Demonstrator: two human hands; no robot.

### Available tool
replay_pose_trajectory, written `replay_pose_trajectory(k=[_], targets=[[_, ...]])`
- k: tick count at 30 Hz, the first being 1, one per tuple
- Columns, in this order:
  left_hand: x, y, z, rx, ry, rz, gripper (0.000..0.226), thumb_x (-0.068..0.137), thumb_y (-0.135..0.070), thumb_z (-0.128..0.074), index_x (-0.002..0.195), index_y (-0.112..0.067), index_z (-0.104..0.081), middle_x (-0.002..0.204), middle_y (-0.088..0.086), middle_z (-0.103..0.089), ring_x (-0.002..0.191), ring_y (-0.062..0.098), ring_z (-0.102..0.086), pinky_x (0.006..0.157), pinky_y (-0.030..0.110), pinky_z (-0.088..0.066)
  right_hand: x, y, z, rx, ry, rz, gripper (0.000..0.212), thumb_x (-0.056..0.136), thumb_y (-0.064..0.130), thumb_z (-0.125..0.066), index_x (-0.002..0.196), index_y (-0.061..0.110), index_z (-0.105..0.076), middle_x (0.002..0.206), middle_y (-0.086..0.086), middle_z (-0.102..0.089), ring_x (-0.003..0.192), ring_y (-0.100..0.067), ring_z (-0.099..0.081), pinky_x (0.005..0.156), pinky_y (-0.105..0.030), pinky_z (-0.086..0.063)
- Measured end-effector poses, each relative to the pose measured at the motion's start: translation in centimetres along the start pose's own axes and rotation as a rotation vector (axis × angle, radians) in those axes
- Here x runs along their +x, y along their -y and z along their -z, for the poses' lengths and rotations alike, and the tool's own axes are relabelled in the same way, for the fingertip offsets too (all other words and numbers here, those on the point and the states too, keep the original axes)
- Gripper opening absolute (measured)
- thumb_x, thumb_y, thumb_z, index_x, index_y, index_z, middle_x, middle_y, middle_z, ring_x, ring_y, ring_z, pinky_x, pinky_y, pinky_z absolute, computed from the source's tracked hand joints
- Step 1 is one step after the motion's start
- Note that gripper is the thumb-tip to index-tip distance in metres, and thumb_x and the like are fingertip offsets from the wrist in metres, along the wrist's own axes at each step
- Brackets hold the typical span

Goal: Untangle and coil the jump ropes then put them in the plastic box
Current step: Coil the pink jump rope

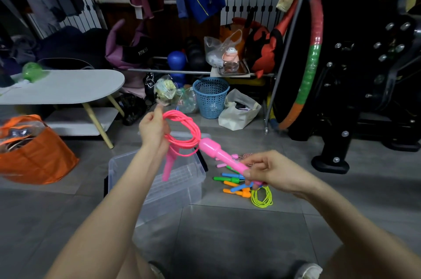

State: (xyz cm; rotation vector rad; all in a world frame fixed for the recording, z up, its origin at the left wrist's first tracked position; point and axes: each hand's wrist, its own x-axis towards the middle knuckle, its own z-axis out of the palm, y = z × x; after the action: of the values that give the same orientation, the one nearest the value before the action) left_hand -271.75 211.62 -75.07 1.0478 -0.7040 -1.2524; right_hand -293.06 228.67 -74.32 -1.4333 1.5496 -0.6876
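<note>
Pink jump rope (182,129) is held in the air between the two hands, above the clear plastic box (177,194). Its cord is gathered in several loops, which are gripped at their left side by the curled fingers of the left hand (153,128). One pink handle (169,164) is seen hanging down from this hand, over the open box. The other handle (218,153), thicker at its far end, is pinched at its near end by the thumb and fingers of the right hand (271,170), to the right of the box. The box is placed on the grey floor (227,233). Just right of it, more jump ropes (237,184) with green, blue and orange handles are seen on the floor, and a yellow-green cord (262,197) is coiled beside them.
</note>
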Motion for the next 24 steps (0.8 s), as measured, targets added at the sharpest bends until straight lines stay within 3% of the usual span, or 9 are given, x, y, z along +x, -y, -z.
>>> replay_pose_trajectory(k=[2, 5, 7, 9, 11, 14, 18, 21, 24], targets=[[-0.7, -0.1, -0.7, -0.024, 0.058, 0.051, 0.038, 0.093, -0.020, -0.054, 0.061, -0.018, -0.035, 0.034, -0.011, -0.027, 0.030, 0.004, -0.021, 0.036, 0.019, -0.014, 1.7, -1.7, -0.1, -0.221, -0.140, -0.025, 0.027, 0.080, 0.011, -0.068, 0.097, 0.031, -0.062, 0.081, 0.000, -0.069, 0.077, -0.015, -0.065, 0.080, -0.040, -0.054], [-2.2, -0.4, -1.9, 0.001, 0.189, 0.050, 0.034, 0.093, -0.020, -0.054, 0.064, -0.016, -0.039, 0.035, -0.010, -0.027, 0.030, 0.004, -0.021, 0.037, 0.019, -0.014, 3.0, -1.9, 0.1, -0.502, -0.213, -0.015, 0.037, 0.079, 0.013, -0.067, 0.112, 0.025, -0.057, 0.111, 0.004, -0.065, 0.106, -0.016, -0.060, 0.089, -0.027, -0.047], [-3.2, -0.5, -2.5, 0.026, 0.271, -0.009, 0.035, 0.094, -0.018, -0.054, 0.063, -0.016, -0.037, 0.037, -0.010, -0.027, 0.031, 0.003, -0.023, 0.035, 0.017, -0.015, 3.4, -0.6, 0.4, -0.286, -0.075, 0.029, 0.065, 0.076, 0.006, -0.070, 0.133, 0.020, -0.042, 0.135, -0.001, -0.049, 0.124, -0.013, -0.047, 0.096, -0.023, -0.039], [-4.1, -0.5, -3.1, 0.065, 0.341, -0.063, 0.036, 0.093, -0.017, -0.054, 0.061, -0.015, -0.036, 0.039, -0.009, -0.029, 0.032, 0.003, -0.025, 0.033, 0.015, -0.019, 3.6, 1.7, 0.3, 0.156, 0.008, 0.113, 0.081, 0.076, 0.000, -0.070, 0.142, 0.021, -0.029, 0.141, -0.001, -0.041, 0.132, -0.010, -0.036, 0.104, -0.024, -0.034], [-5.0, -0.4, -3.9, 0.098, 0.405, -0.080, 0.036, 0.093, -0.017, -0.054, 0.061, -0.015, -0.038, 0.041, -0.009, -0.032, 0.033, 0.002, -0.027, 0.034, 0.014, -0.022, 4.2, 3.8, -0.1, 0.356, -0.026, 0.194, 0.070, 0.082, 0.009, -0.066, 0.141, 0.022, -0.030, 0.131, 0.002, -0.052, 0.123, -0.009, -0.047, 0.099, -0.024, -0.039], [-6.0, -0.4, -4.5, 0.135, 0.454, -0.098, 0.035, 0.093, -0.021, -0.054, 0.061, -0.015, -0.040, 0.044, -0.006, -0.032, 0.035, 0.004, -0.029, 0.036, 0.015, -0.025, 5.0, 5.8, -0.6, 0.204, -0.130, 0.305, 0.040, 0.088, 0.019, -0.061, 0.126, 0.013, -0.049, 0.092, 0.000, -0.066, 0.084, -0.010, -0.063, 0.071, -0.021, -0.049], [-6.2, -0.5, -3.5, 0.233, 0.574, -0.110, 0.037, 0.094, -0.035, -0.049, 0.064, -0.014, -0.050, 0.044, -0.004, -0.047, 0.042, 0.010, -0.044, 0.046, 0.021, -0.038, 4.9, 6.7, 0.7, 0.172, -0.119, 0.342, 0.010, 0.089, 0.011, -0.059, 0.097, 0.006, -0.063, 0.053, 0.007, -0.054, 0.049, -0.005, -0.051, 0.049, -0.015, -0.041], [-6.4, -0.1, -3.0, 0.190, 0.720, -0.001, 0.045, 0.088, -0.048, -0.039, 0.082, -0.010, -0.062, 0.062, 0.004, -0.066, 0.058, 0.015, -0.063, 0.061, 0.028, -0.054, 4.6, 7.2, 2.0, 0.160, -0.144, 0.331, 0.016, 0.089, 0.008, -0.058, 0.096, -0.006, -0.061, 0.048, 0.005, -0.049, 0.043, -0.005, -0.045, 0.042, -0.014, -0.037], [-5.9, 1.0, -2.7, 0.189, 0.817, 0.093, 0.056, 0.081, -0.055, -0.034, 0.089, -0.007, -0.062, 0.079, 0.009, -0.069, 0.075, 0.019, -0.067, 0.078, 0.035, -0.055, 4.2, 7.8, 3.3, 0.175, -0.153, 0.305, 0.022, 0.088, 0.006, -0.058, 0.099, -0.013, -0.058, 0.061, -0.009, -0.043, 0.044, -0.007, -0.041, 0.042, -0.016, -0.036]])
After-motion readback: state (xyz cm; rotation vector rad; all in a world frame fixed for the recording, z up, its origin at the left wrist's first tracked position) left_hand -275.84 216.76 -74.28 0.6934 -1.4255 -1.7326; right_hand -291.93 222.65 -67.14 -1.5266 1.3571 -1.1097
